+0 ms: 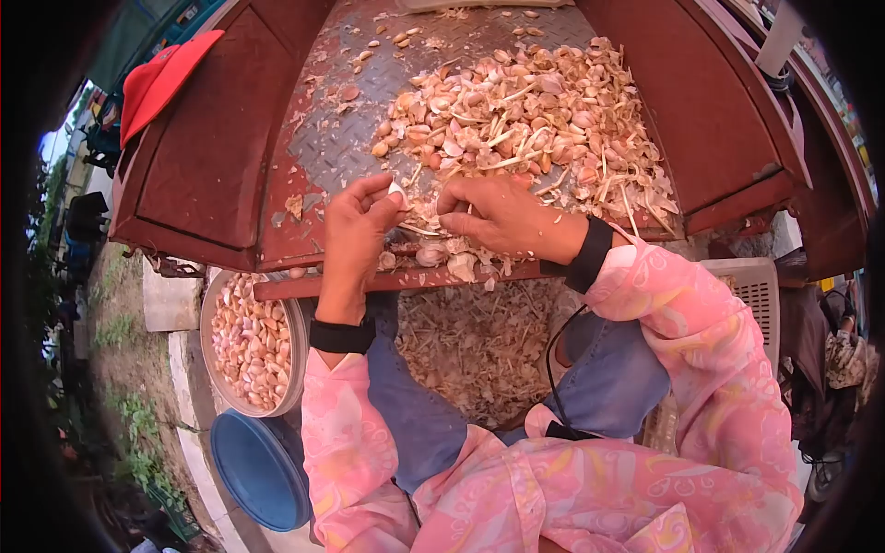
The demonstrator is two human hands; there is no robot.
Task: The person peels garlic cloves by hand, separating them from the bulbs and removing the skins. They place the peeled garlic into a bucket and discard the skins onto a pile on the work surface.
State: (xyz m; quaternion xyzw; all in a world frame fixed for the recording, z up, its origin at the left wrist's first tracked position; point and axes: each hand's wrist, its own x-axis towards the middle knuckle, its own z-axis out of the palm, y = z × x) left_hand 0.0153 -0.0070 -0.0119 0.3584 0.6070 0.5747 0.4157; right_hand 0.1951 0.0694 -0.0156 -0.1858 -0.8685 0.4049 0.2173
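Garlic, seen from the head view, forms a broad pile (516,111) of cloves, skins and dry stalks on a worn metal tray (323,138). The left hand (361,221), just off the pile's near left edge, grips a single white clove (397,192) between thumb and fingers; this clove lies on the side of the left hand facing the right hand. The right hand (502,214), in front of the pile's near edge, has its fingers curled and the thumb close to the forefinger; whether anything is pinched there cannot be told. The two hands are apart, with stalks and skins of the pile's near fringe between them. A few bulbs (430,254) lie nearer the person than the pile, below the gap between the hands. Red panels (710,92) flank the pile on both sides, and a red cap (166,88) rests atop the one to its left. Lower than the pile and to its left are a pale tub (300,350) filled with cloves and a blue container (261,470); below its near edge, husks (479,341) cover the ground.
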